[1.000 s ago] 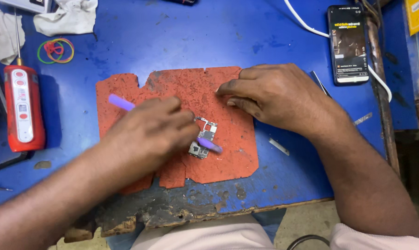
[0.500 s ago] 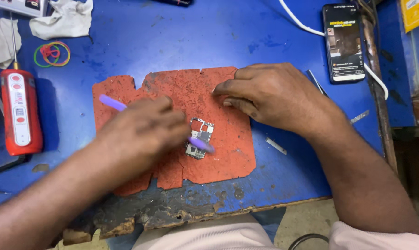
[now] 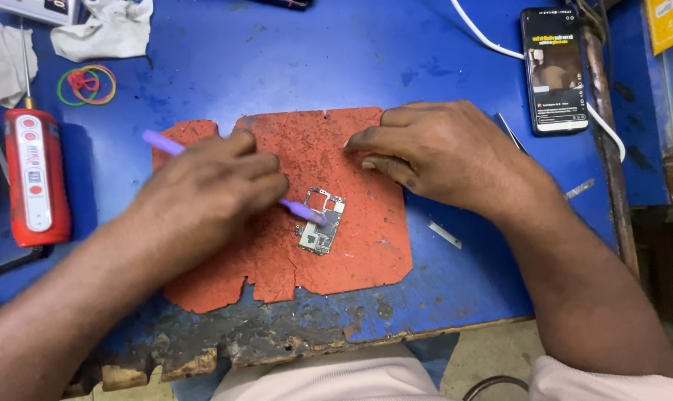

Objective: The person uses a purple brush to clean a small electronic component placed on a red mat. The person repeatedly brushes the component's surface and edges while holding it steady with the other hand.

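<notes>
The left hand (image 3: pixel 203 186) is clamped on a purple brush (image 3: pixel 303 211), its tip on the small circuit board (image 3: pixel 322 226) lying mid-mat (image 3: pixel 366 252); the right hand (image 3: pixel 440 152) rests empty, fingers curled, on the mat; scrubbing seems underway; next calls for light, steady strokes.

1. Your left hand (image 3: pixel 203 189) grips a smooth purple plastic tool (image 3: pixel 304 212).
2. Circuit board (image 3: pixel 322 223): bare metal, shiny shields.
3. Red mat (image 3: pixel 366 245): matt, rough, pitted.
4. Blue tabletop (image 3: pixel 292 59): scuffed paint; front edge chipped to charred wood.
</notes>
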